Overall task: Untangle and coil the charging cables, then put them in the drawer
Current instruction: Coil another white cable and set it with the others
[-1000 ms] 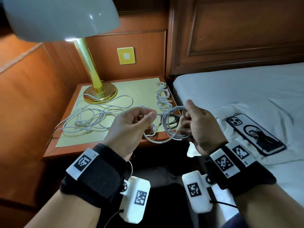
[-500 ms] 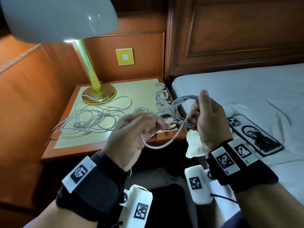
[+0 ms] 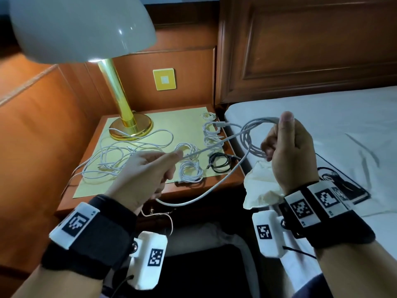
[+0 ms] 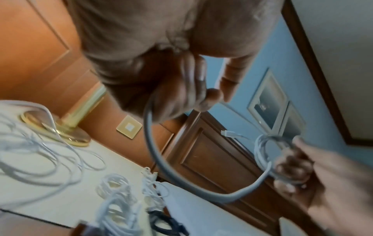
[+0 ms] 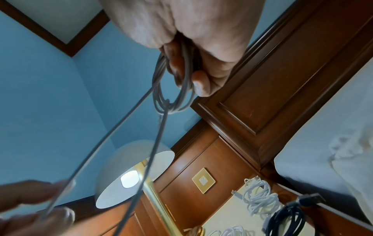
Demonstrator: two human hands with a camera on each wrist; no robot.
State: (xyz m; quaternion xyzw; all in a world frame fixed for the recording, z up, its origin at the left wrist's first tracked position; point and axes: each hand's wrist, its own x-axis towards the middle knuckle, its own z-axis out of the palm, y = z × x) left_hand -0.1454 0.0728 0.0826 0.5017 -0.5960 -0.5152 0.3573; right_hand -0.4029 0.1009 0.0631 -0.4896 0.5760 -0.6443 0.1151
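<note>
Raised since before, right hand (image 3: 287, 151) grips the coil (image 3: 250, 138); left hand (image 3: 146, 175) pinches its tail, fingertips blurred in wrist views.

A lamp (image 3: 126, 125) stands at the back left of the desk (image 3: 234, 175), with a loose tangle of cables (image 3: 111, 155) spread before it and coiled cables (image 3: 211, 134) lined along the desk's right edge. The bed (image 3: 322, 117) lies right of the desk, a phone (image 3: 343, 188) on it. Above the desk's front edge, the left hand (image 3: 146, 175) and right hand (image 3: 290, 151) share one cable (image 3: 247, 134).
</note>
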